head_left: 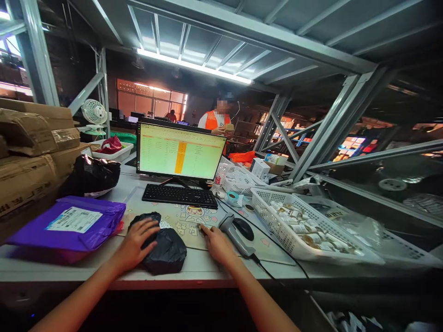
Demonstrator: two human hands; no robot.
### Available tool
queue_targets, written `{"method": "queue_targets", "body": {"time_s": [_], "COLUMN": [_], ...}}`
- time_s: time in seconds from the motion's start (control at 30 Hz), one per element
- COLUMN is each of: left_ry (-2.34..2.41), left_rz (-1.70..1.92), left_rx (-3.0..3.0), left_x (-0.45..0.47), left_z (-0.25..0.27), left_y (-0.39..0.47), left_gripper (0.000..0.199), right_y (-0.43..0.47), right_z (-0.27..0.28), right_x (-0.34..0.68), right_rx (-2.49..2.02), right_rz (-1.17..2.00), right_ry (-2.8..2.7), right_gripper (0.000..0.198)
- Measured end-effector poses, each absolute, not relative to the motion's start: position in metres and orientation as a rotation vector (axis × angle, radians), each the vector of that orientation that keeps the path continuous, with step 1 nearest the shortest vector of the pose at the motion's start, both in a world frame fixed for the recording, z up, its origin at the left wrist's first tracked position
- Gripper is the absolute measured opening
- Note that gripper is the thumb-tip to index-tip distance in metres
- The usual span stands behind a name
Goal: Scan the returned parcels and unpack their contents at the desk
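My left hand (138,242) lies with its fingers spread over a black plastic-wrapped package (169,251) near the desk's front edge. Part of a pale label peeks out on the package beside my fingertips. On the desk mat (194,235), to the right of the package, is my right hand (218,244), its fingers drawn together at the tips. Whatever they may pinch is too small to make out. Just right of that hand lies a grey barcode scanner (237,237), with a black mouse (243,228) alongside it.
Beyond my hands are a black keyboard (180,196) and a monitor (180,150) showing a spreadsheet. At left sit a purple parcel (104,221), a black bag (93,175) and cardboard boxes (31,170). A white basket (277,226) holds small items at right. A person (211,121) stands behind.
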State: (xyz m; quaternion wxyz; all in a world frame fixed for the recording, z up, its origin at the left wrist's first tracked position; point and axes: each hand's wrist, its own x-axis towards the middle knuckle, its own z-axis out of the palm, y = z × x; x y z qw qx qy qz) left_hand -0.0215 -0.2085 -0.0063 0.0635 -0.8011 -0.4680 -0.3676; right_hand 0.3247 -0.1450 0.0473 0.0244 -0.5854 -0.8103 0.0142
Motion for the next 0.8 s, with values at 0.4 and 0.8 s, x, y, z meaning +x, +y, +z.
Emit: {"method": "queue_targets", "body": {"time_s": [0.4,0.8], "left_ry": [-1.246,-1.143], "left_rz": [-1.138,-1.090], "left_rx": [-2.526,-2.389], "left_x": [0.007,0.010], "left_z": [0.017,0.012], "left_y": [-0.207,-0.188], "left_gripper": [0.018,0.023], "right_y": [-0.114,-0.083], "right_z": [0.031,0.020], "right_x": [0.159,0.182], "right_rx": [-1.139,-0.826], "right_rz": [0.595,1.090], "right_ry": [-2.501,-2.664], "right_gripper": [0.045,0.095]}}
